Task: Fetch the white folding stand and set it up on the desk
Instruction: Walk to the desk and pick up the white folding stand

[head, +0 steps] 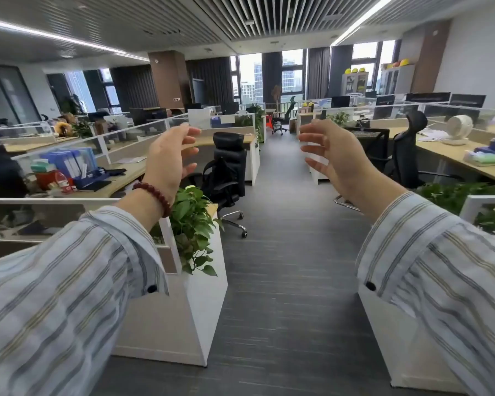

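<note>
Both of my arms are raised in front of me over an office aisle, palms facing each other. My left hand (170, 160), with a dark red bead bracelet on the wrist, is empty and its fingers are spread. My right hand (333, 158) is also empty with fingers apart. No white folding stand shows in this view. Wooden desks (452, 155) run along both sides of the aisle behind low partitions.
A grey carpeted aisle (283, 252) runs ahead between white cubicle ends. A leafy plant (192, 224) tops the left partition. A black office chair (226, 172) juts into the aisle on the left, another (409, 155) stands on the right. Blue binders (72, 164) sit on the left desk.
</note>
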`<state>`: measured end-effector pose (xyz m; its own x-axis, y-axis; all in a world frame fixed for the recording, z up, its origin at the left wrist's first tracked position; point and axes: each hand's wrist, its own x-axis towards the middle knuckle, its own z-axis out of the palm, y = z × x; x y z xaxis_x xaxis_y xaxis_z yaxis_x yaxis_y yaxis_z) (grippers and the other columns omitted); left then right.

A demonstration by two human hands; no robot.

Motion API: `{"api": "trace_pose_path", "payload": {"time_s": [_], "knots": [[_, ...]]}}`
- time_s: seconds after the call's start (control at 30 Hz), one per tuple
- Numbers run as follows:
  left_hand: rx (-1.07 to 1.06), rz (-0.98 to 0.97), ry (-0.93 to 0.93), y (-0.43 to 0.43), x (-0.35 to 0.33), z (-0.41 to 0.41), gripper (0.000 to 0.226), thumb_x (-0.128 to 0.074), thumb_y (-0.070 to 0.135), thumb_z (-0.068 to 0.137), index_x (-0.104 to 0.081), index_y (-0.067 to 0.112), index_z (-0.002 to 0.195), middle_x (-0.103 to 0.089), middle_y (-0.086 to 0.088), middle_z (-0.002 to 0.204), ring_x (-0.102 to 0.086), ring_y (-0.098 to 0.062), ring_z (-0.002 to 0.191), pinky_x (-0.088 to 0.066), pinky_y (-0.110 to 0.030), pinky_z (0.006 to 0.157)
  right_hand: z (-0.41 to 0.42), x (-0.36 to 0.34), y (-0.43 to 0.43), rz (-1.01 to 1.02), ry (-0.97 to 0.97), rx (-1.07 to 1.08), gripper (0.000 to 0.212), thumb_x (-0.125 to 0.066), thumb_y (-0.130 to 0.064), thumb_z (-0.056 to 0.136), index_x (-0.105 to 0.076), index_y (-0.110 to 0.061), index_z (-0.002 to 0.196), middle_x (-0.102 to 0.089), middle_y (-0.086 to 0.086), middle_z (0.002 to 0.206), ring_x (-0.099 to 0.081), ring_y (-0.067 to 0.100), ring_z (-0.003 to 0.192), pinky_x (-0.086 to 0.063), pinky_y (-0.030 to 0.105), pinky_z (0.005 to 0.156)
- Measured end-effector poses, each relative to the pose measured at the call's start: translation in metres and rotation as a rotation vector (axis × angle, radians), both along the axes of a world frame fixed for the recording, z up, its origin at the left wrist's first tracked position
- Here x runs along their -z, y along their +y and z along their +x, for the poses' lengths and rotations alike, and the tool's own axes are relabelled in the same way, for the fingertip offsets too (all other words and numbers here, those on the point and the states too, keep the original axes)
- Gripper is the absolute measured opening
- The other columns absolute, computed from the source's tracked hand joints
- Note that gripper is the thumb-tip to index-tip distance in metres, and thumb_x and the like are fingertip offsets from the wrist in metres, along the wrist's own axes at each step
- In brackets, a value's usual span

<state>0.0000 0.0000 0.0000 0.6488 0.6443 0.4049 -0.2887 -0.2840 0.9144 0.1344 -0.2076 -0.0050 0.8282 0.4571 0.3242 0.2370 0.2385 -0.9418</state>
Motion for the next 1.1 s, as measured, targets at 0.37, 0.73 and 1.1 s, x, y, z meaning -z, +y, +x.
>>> {"api": "trace_pose_path", "payload": {"time_s": [0.37,0.73,1.1], "knots": [[0.068,-0.058,0.045,0.069,0.052,0.116,0.027,-0.035,0.032,0.097,-0.061,0.028,0.104,-0.060,0.004,0.095,-0.059,-0.013,0.085,-0.049,-0.029,0.075,0.104,0.036,0.077,-0.094,-0.009,0.048,0.020,-0.050,-0.029,0.087,-0.067,-0.019,0.086,-0.071,-0.001,0.100,-0.059,0.017,0.096,-0.045,0.038,0.090],[0.112,-0.024,0.156,0.218,0.050,0.268,0.033,-0.033,0.033,0.099,-0.065,0.030,0.092,-0.063,0.004,0.104,-0.060,-0.010,0.086,-0.047,-0.030,0.081,0.279,0.041,0.197,-0.071,0.064,-0.020,0.025,-0.045,-0.028,0.094,-0.067,-0.019,0.085,-0.070,0.001,0.099,-0.061,0.017,0.093,-0.048,0.034,0.085],[0.253,-0.054,0.290,0.273,0.064,0.464,0.029,-0.037,0.041,0.095,-0.065,0.037,0.103,-0.066,0.007,0.116,-0.061,-0.014,0.106,-0.046,-0.034,0.089,0.451,0.076,0.251,-0.163,0.103,-0.080,0.035,-0.038,-0.033,0.097,-0.070,-0.019,0.090,-0.072,0.000,0.108,-0.065,0.016,0.105,-0.049,0.035,0.092]]}}
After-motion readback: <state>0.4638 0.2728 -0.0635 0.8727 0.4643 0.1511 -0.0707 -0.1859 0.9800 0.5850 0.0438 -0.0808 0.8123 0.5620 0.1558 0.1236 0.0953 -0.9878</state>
